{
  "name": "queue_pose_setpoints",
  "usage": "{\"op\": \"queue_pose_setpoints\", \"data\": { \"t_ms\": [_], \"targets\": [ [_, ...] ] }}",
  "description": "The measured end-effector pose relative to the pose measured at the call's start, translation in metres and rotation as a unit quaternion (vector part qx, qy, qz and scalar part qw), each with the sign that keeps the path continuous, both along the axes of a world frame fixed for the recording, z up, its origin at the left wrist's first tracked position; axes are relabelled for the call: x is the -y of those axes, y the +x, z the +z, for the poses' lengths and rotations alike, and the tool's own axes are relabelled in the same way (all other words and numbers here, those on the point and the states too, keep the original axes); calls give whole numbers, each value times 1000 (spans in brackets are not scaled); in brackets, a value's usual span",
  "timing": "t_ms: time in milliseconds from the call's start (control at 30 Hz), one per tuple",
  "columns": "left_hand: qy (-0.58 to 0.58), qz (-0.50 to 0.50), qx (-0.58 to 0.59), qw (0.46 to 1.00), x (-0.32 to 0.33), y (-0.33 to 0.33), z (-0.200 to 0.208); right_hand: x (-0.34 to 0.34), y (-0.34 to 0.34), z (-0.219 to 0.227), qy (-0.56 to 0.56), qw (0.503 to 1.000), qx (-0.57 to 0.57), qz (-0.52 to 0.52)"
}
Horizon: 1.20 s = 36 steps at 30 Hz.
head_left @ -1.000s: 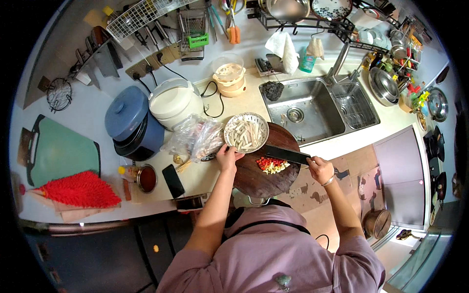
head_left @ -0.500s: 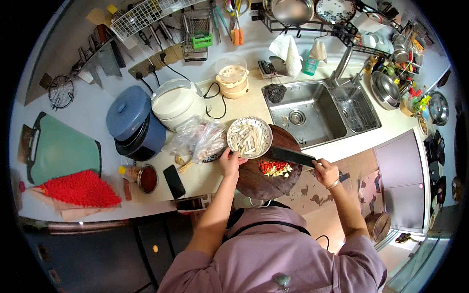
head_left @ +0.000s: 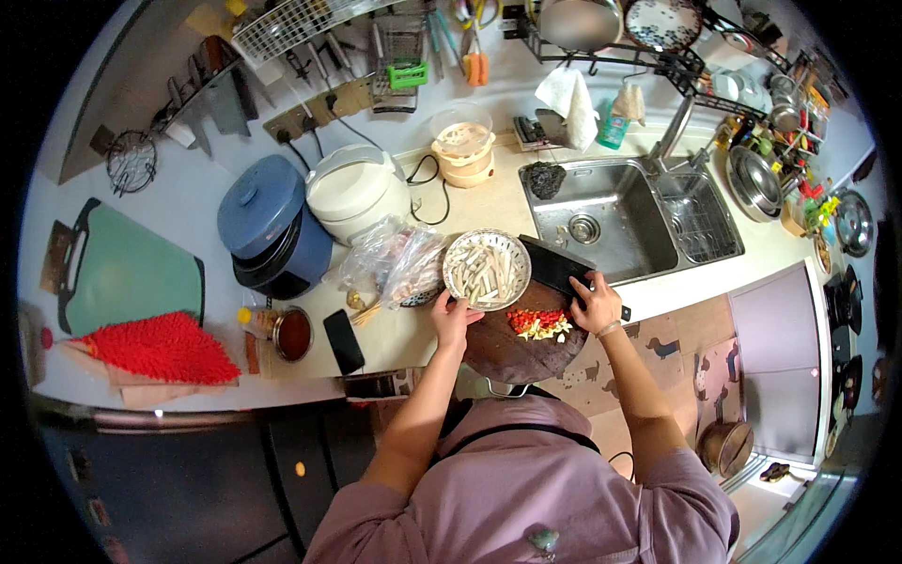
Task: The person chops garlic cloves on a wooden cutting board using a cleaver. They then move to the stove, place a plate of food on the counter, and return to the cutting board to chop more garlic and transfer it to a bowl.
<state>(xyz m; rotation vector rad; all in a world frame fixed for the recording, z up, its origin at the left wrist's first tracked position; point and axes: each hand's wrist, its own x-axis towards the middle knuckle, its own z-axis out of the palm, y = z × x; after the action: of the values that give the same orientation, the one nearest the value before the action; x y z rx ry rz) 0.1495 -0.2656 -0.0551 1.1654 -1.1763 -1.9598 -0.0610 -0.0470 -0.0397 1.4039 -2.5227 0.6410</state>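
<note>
My left hand (head_left: pixel 458 320) grips the near rim of a patterned white bowl (head_left: pixel 487 305) filled with pale cut strips (head_left: pixel 486 268). The bowl overlaps the left far part of a round dark wooden chopping board (head_left: pixel 526 357). My right hand (head_left: pixel 598 304) is closed on a black-bladed cleaver (head_left: pixel 552 263), fingers reaching onto the blade and the handle end sticking out past the palm. The blade slants over the board's far right edge, beside the bowl. Chopped red pepper (head_left: pixel 537 320) and pale yellow chopped bits (head_left: pixel 545 332) lie in a small pile on the board, between my hands.
Left of the bowl are a plastic bag (head_left: pixel 399 256), a phone (head_left: pixel 344 341) and a cup of red sauce (head_left: pixel 293 335). Behind them stand a white rice cooker (head_left: pixel 357 193) and a blue-lidded pot (head_left: pixel 254 211). A steel sink (head_left: pixel 611 221) lies beyond the board, to the right.
My right hand has shifted left along the cleaver, from its handle toward the blade. The blade has swung to a steeper slant near the bowl. My left hand still holds the bowl.
</note>
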Motion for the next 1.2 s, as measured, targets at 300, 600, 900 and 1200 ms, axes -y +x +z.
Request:
{"op": "queue_pose_setpoints", "data": {
  "t_ms": [300,600,900,1200],
  "targets": [
    [-300,49,188,934,35,81,-36,9,-13,-7,-49,993,-48,93],
    [-141,99,666,725,93,214,-7,100,180,59,-130,926,217,281],
    [-112,84,423,895,81,279,-43,146,294,-5,-13,857,378,349],
    [-56,-63,-108,991,-68,242,47,109,299,40,-70,525,799,283]
  ]
}}
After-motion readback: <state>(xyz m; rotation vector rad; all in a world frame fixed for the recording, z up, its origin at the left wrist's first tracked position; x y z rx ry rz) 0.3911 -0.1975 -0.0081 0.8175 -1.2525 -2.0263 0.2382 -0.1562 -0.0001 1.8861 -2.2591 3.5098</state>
